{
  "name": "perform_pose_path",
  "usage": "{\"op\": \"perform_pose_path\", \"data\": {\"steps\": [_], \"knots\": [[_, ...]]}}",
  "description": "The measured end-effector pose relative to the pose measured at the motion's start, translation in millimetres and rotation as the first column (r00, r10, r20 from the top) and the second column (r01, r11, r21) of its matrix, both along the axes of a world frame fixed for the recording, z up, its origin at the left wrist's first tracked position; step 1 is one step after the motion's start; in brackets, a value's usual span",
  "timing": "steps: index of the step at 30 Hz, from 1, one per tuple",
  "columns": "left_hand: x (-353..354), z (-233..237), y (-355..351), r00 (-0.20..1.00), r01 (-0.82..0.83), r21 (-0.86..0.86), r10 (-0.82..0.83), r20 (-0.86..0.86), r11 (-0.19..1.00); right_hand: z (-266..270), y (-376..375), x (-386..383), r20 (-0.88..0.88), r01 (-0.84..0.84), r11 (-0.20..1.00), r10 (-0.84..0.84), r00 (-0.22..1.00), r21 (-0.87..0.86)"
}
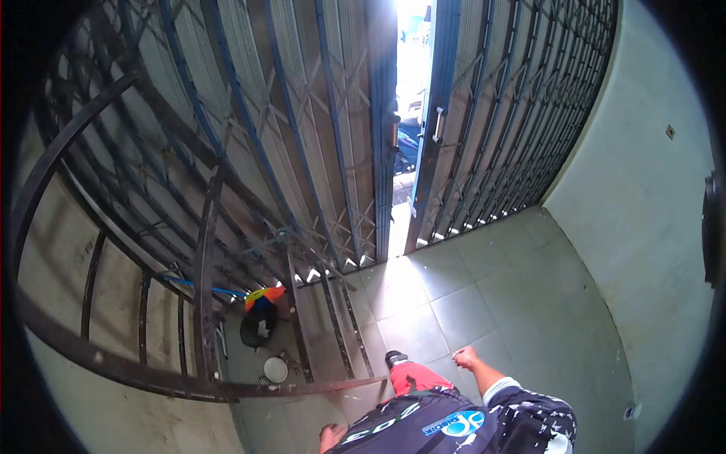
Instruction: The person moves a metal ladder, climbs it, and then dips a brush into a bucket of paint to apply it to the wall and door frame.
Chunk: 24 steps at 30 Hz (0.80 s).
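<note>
My right hand (pixel 466 358) hangs above the tiled floor in front of my body, its fingers curled in. No object shows in it. At the bottom edge, beside my dark printed shirt, my left hand (pixel 331 436) is partly visible; its fingers are mostly hidden by the angle and small in view. Neither hand touches anything I can see. Ahead stands a folding metal gate (pixel 302 113), parted by a narrow bright gap. A pale handle (pixel 439 124) is on the right leaf, and another handle (pixel 395 130) is on the left leaf.
A dark metal frame with bars (pixel 204 280) stands on the left. Behind it lie an orange and yellow item (pixel 265 295), a black bag-like bundle (pixel 259 325) and a round white container (pixel 275 370). A pale wall (pixel 643 166) curves along the right.
</note>
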<state>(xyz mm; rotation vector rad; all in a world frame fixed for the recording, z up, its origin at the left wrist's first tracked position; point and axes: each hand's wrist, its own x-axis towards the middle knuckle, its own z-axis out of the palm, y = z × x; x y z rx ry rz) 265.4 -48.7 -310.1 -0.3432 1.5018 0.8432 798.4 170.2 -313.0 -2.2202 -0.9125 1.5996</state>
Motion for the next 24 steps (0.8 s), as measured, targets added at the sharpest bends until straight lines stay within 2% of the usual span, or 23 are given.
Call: {"op": "perform_pose_path", "data": {"steps": [2,3,5,6,7,8,9,11,13,15,17,19,21,22,23,24], "knots": [[16,5,40,0.99,0.0,0.211,-0.03,0.139,0.978,38,24,16,0.103,0.03,0.998,-0.025,0.994,-0.049],[24,8,54,0.989,0.002,0.208,-0.032,0.141,0.978,45,32,20,0.105,0.033,0.998,-0.028,0.994,-0.052],[37,21,90,0.974,0.036,0.433,-0.128,0.186,0.9,46,60,34,0.183,-0.06,0.995,0.073,0.98,-0.079],[35,11,105,0.974,0.036,0.435,-0.129,0.187,0.9,44,74,36,0.225,-0.149,0.984,0.166,0.96,-0.093],[33,3,124,0.951,-0.041,0.319,-0.061,0.304,0.947,41,91,37,0.23,-0.149,0.984,0.167,0.959,-0.094],[33,2,133,0.912,-0.109,0.187,0.023,0.41,0.976,32,106,37,0.172,-0.299,0.95,0.311,0.935,-0.09],[35,4,133,0.909,-0.119,0.183,0.033,0.416,0.976,28,118,36,0.115,-0.446,0.892,0.452,0.884,-0.078],[34,16,133,0.943,-0.012,0.048,-0.005,0.334,0.999,37,154,4,0.015,-0.46,0.881,0.465,0.885,-0.109],[29,25,130,0.945,0.081,0.066,-0.097,0.312,0.995,20,180,-31,0.035,-0.656,0.754,0.655,0.755,0.038],[27,27,126,0.956,0.078,0.084,-0.098,0.278,0.993,30,199,-77,-0.072,-0.658,0.743,0.668,0.741,0.124],[22,27,122,0.967,0.072,0.111,-0.096,0.237,0.991,33,211,-124,-0.035,-0.726,0.666,0.74,0.672,0.171],[15,23,112,0.977,0.08,0.151,-0.108,0.186,0.985,45,213,-165,-0.09,-0.689,0.684,0.722,0.686,0.238],[2,14,99,0.983,0.084,0.194,-0.114,0.146,0.977,39,213,-194,-0.075,-0.78,0.545,0.831,0.551,0.309],[-7,7,86,0.984,0.088,0.224,-0.12,0.131,0.971,44,204,-205,-0.129,-0.723,0.581,0.804,0.58,0.374],[-19,-3,75,0.983,0.09,0.269,-0.128,0.13,0.959,53,196,-211,-0.14,-0.716,0.588,0.8,0.584,0.376],[-30,-10,66,0.982,0.077,0.32,-0.128,0.139,0.944,62,190,-218,-0.039,-0.798,0.532,0.838,0.545,0.283]]}}
